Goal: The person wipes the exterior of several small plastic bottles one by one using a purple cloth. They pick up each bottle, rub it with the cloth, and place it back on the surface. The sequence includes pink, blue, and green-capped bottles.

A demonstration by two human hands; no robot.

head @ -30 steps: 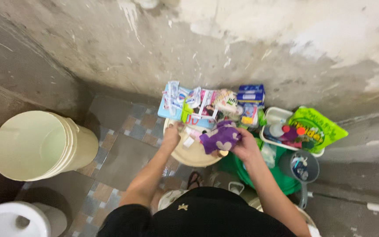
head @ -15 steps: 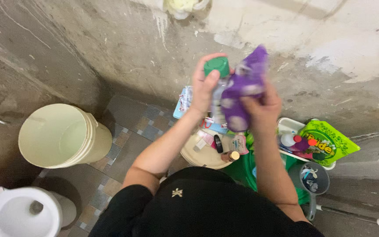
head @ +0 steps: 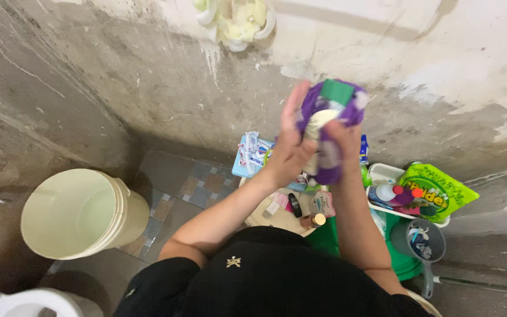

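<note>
Both my hands are raised in front of the stained wall, clasped around a purple cloth (head: 330,155). My right hand (head: 342,138) grips the cloth from the right. My left hand (head: 290,144) presses against its left side. A green sponge (head: 337,91) and something pale stick out of the cloth at the top. Below my hands, several small bottles and tubes (head: 306,205) lie on a round beige lid (head: 265,217).
A pale cream bucket (head: 74,214) stands on the tiled floor at the left. A white toilet rim (head: 24,302) shows at the bottom left. At the right are a white tray with bottles (head: 382,176), a green packet (head: 435,191), a green bucket (head: 403,264) and a grey scoop (head: 423,240).
My hands have lifted the purple cloth from the pile of bottles up in front of the wall. My view has tilted up, showing more wall.
</note>
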